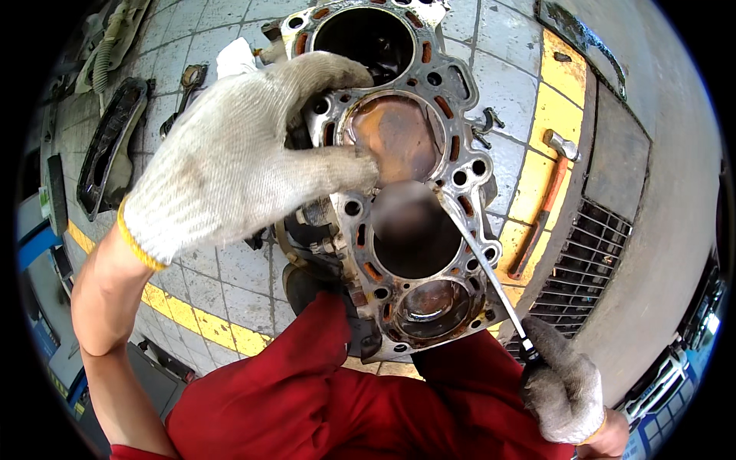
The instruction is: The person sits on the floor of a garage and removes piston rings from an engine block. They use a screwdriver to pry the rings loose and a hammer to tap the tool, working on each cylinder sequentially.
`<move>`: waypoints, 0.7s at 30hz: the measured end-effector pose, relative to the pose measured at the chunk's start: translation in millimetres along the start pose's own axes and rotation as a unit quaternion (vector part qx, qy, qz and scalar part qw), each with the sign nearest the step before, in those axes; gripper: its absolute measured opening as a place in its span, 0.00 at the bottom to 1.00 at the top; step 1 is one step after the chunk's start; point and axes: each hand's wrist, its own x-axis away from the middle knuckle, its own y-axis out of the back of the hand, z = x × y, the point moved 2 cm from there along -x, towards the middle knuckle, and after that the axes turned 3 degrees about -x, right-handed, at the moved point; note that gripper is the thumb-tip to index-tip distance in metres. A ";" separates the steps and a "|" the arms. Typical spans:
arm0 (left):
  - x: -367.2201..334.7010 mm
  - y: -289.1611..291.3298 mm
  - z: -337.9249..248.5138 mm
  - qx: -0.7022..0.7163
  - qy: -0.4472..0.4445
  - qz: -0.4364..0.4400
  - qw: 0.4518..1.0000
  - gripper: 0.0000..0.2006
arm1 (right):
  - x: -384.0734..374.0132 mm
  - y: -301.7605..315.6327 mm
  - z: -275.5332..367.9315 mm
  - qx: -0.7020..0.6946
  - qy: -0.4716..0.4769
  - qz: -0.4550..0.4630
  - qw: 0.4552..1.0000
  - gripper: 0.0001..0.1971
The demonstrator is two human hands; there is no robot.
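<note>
An engine block (452,115) with a row of round cylinder bores stands in front of me, between my legs. A brown-stained piston top (395,136) shows in the second bore from the far end. My left hand (230,153), in a whitish knit glove, lies over the block's left side with thumb and fingers apart. Its thumb reaches the near edge of that piston, and its forefinger the rim of the farthest bore. My right hand (563,387), in a soiled glove, is closed around the dark handle of a long screwdriver (491,270). The screwdriver's tip meets the block's top face beside the third bore.
A hammer (546,203) with an orange handle lies on the yellow floor stripe to the right, beside a drain grate (586,264). Small bolts (491,121) lie near the block. Leftward are a connecting rod (188,84) and a dark oblong pan (111,149).
</note>
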 end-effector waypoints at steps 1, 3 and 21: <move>-0.7 -1.2 1.6 0.004 0.004 0.000 1.000 0.42 | -0.3 0.2 2.6 0.012 0.000 0.005 1.000 0.31; 0.7 -2.1 3.4 0.005 0.015 -0.002 1.000 0.42 | -1.1 0.3 3.5 0.033 0.007 0.018 0.999 0.31; -3.0 9.7 -23.4 0.030 0.104 0.082 0.991 0.37 | -14.0 23.6 31.4 -0.075 -0.064 0.033 0.995 0.33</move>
